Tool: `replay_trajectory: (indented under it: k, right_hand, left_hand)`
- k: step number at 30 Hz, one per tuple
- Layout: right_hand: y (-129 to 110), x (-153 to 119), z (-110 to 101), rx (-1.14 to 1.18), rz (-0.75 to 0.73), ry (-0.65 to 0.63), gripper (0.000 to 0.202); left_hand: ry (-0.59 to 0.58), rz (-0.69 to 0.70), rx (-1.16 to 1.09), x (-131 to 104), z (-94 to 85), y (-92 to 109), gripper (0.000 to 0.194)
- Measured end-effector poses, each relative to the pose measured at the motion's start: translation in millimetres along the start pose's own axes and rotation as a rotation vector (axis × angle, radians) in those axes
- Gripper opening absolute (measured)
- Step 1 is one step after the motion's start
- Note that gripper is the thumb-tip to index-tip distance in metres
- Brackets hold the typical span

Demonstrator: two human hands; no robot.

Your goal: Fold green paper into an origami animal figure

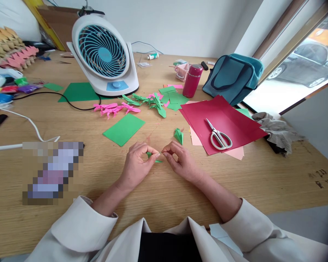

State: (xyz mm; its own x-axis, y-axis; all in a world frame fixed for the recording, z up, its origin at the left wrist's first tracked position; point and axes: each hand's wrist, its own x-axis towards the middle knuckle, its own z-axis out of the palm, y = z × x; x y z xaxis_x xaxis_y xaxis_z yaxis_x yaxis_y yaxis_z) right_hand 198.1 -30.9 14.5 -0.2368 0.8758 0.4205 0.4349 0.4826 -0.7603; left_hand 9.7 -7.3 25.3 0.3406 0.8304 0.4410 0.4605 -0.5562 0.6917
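Over the middle of the table, my left hand [139,162] and my right hand [182,160] face each other, thumb and forefinger pinched on both. Their fingertips nearly meet; whatever they pinch is too small to make out. A small piece of green paper [158,161] shows below and behind my left fingertips, partly hidden by that hand. Just beyond my right hand sits a small folded green paper piece [178,136]. A green paper sheet [124,129] lies ahead of my left hand. To the right, scissors [219,136] rest closed on red paper sheets [229,116].
Pink paper figures [113,109] and green paper figures [158,103] lie before a fan [104,54]. A red flask [192,80] and a blue bag [233,78] stand at the back right. A blurred-out phone-like object [53,171] lies left; a black cable [71,103] crosses behind.
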Motion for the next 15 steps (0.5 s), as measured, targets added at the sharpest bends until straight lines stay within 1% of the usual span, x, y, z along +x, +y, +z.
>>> replay_trajectory:
  k: [5, 10, 13, 15]
  right_hand:
    - [0.3, -0.1, 1.3, 0.016, -0.004, -0.009, 0.007]
    - [-2.4, -2.0, 3.5, 0.081, 0.014, -0.072, 0.003]
    - [-3.3, -4.6, 8.2, 0.094, 0.034, -0.103, 0.006]
    - [-3.4, -6.2, 12.7, 0.094, 0.061, -0.089, 0.008]
  left_hand:
    - [-0.008, 0.003, 0.001, -0.5, 0.3, -2.3, 0.011]
    - [-0.019, -0.013, -0.049, -1.5, -0.6, -2.3, 0.013]
    - [-0.003, -0.050, -0.098, -3.0, 1.1, -2.3, 0.012]
    - [0.008, -0.095, -0.141, -4.4, 3.7, -2.8, 0.012]
